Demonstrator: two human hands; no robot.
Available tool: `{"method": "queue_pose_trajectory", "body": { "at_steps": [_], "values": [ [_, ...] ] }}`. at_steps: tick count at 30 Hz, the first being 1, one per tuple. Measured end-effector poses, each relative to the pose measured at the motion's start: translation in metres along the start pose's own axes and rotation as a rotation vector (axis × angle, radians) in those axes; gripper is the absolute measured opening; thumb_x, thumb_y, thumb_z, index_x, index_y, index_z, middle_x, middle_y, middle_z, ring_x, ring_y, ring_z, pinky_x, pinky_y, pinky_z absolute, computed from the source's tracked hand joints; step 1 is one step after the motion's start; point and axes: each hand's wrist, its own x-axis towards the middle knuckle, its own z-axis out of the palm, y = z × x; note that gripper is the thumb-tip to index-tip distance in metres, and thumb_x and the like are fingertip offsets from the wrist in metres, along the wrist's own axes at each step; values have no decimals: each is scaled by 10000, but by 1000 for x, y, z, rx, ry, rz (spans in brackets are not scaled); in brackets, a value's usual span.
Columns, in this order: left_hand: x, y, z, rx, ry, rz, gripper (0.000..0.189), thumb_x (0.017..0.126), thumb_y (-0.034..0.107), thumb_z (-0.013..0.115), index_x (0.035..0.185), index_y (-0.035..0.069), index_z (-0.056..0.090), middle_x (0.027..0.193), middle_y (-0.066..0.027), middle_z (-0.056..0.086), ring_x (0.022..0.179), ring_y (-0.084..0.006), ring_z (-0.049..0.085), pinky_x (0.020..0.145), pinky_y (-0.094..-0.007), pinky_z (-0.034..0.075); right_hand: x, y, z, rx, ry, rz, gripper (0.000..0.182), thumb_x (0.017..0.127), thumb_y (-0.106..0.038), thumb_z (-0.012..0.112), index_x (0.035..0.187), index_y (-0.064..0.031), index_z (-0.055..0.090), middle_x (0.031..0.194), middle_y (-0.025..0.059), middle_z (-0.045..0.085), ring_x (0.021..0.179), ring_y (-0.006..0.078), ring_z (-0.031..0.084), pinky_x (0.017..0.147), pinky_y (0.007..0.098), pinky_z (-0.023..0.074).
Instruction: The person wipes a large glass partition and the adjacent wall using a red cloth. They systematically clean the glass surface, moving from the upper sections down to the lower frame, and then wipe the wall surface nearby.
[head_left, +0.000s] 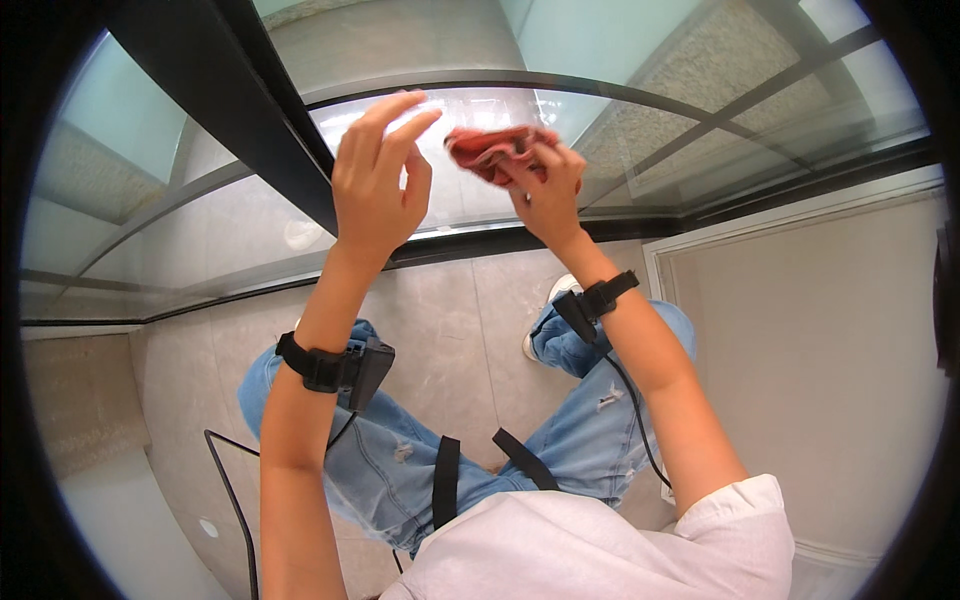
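Note:
My right hand (551, 187) grips a crumpled red cloth (495, 150), which sticks out from its fingers towards the left. It is raised in front of a glass panel (480, 112) with dark metal framing. Whether the cloth touches the glass, I cannot tell. My left hand (382, 172) is raised beside the dark upright frame post (232, 112), fingers apart and holding nothing. Both wrists wear black straps with small dark devices.
A black bottom rail (472, 244) runs along the tiled floor (442, 322) before my bent knees. A white panel (810, 345) stands at the right. Black cables hang from the wrist devices. Glass continues left of the post.

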Motion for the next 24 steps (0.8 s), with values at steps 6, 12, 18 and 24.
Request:
{"method": "queue_pose_trajectory", "body": {
  "at_steps": [6, 12, 18, 24],
  "values": [
    [-27, -4, 2, -40, -510, -193, 170, 753, -23, 513, 862, 50, 620, 875, -101, 631, 817, -267, 599, 707, -331, 467, -24, -26, 1, 550, -372, 409, 493, 661, 5, 566, 1126, -158, 573, 1134, 63, 500, 1041, 236, 478, 869, 377, 381],
    [-67, -12, 11, -409, -842, -945, 360, 895, 345, 436, 1040, 59, 600, 969, -128, 626, 916, -245, 587, 816, -352, 443, 6, -55, -37, 1600, -306, 1269, 662, 705, -2, 472, 1338, -76, 295, 1118, 115, 520, 971, 205, 544, 855, 331, 445],
    [-61, 11, 19, -1316, -648, -1434, 573, 899, 477, 415, 1286, 55, 398, 1199, -117, 504, 1105, -220, 490, 947, -369, 376, 21, -49, -45, 1580, -501, 1217, 618, 741, -65, 506, 1322, -36, 298, 1116, 115, 515, 1013, 196, 521, 871, 307, 425],
    [-62, 3, 16, -1204, -550, -1520, 471, 867, 368, 532, 1202, 54, 422, 1129, -79, 507, 1020, -184, 515, 930, -374, 387, 13, -38, -48, 1028, -535, 987, 561, 749, -151, 613, 1242, -8, 386, 980, 122, 597, 882, 196, 594, 772, 308, 476]
  ]
}}
